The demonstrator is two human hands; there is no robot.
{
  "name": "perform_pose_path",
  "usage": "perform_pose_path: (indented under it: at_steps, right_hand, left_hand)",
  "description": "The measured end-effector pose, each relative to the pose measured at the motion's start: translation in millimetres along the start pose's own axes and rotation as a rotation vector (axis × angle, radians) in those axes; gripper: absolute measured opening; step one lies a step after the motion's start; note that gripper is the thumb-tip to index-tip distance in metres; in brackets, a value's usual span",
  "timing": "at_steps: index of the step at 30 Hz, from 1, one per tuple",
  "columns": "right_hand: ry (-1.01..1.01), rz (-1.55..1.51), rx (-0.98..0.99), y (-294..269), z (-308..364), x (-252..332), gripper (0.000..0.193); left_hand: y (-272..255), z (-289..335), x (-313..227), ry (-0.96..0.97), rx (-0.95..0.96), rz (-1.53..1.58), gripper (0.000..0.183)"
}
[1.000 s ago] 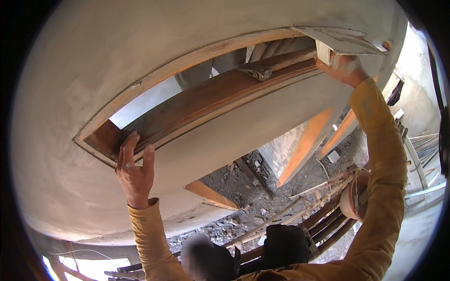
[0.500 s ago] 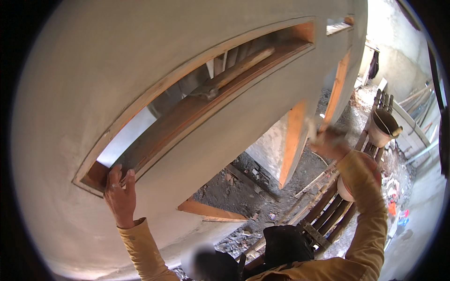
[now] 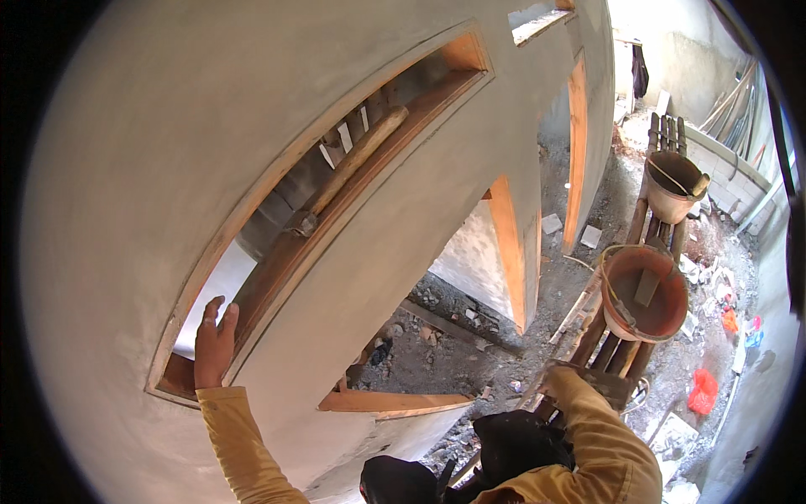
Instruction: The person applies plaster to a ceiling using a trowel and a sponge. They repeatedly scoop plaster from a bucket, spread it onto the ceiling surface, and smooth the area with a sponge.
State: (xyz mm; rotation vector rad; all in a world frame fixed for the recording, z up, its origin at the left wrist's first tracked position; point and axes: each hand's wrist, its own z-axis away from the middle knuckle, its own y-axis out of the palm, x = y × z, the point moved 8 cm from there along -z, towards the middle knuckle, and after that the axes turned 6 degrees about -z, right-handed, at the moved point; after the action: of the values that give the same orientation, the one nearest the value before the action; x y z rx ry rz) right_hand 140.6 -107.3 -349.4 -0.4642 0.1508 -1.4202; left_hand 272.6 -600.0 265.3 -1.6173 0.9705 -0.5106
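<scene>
My left hand rests at the lower left end of a long wooden-framed opening in the grey plastered wall. Its fingers are apart and it holds nothing. Along the sill lies a tool with a thick wooden handle and a stubby grey head. My right hand is low, beside a flat brown wooden crosspiece on the pole platform. The sleeve hides most of its fingers, so whether it grips anything does not show. Just beyond stands a reddish bucket with a flat-bladed tool inside.
A second bucket stands farther along the platform of poles. Below are rubble-strewn ground and a red plastic bag. Orange wooden frames edge openings in the wall. Dark-clad parts of my legs show at the bottom.
My right hand has dropped from in front of the wall to the platform, uncovering the near bucket. The view has shifted; my left hand stays at the opening's lower end.
</scene>
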Motion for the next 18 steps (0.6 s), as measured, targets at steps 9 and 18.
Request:
perform_pose_path:
  at_steps: [9, 18]
  right_hand:
    - [-0.122, 0.311, -0.055, 44.4, -25.9, -132.0, 0.095]
    - [-1.074, -0.805, -0.836, -231.1, 291.6, 36.1, 0.063]
  left_hand:
    - [6.7, -26.4, 2.7, 0.023, 0.035, 0.026, 0.051]
    - [39.3, -49.4, -16.1, -0.007, 0.175, -0.088, 0.056]
